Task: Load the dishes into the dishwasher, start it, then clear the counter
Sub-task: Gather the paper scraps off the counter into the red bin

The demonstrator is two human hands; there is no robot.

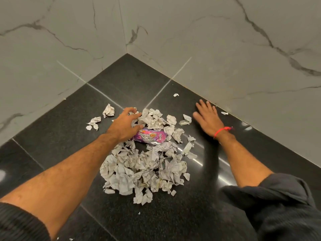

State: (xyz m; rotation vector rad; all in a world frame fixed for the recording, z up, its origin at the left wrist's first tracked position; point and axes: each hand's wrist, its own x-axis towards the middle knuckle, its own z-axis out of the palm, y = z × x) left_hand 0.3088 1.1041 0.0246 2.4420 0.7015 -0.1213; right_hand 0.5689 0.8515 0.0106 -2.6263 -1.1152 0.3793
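Observation:
A heap of torn, crumpled paper scraps [144,169] lies on the black stone counter [52,136] in a corner. A purple snack wrapper [152,137] lies in the heap's far part. My left hand [124,126] is over the far end of the heap, fingers curled round some crumpled scraps beside the wrapper. My right hand [207,117] lies flat on the counter to the right of the heap, fingers straight and spread, holding nothing. A red thread is tied round its wrist.
Grey marble walls [225,49] meet in the corner behind the counter. Stray scraps lie apart from the heap: a few at the left [100,117], one near the back [175,94], one by the right wall [224,113].

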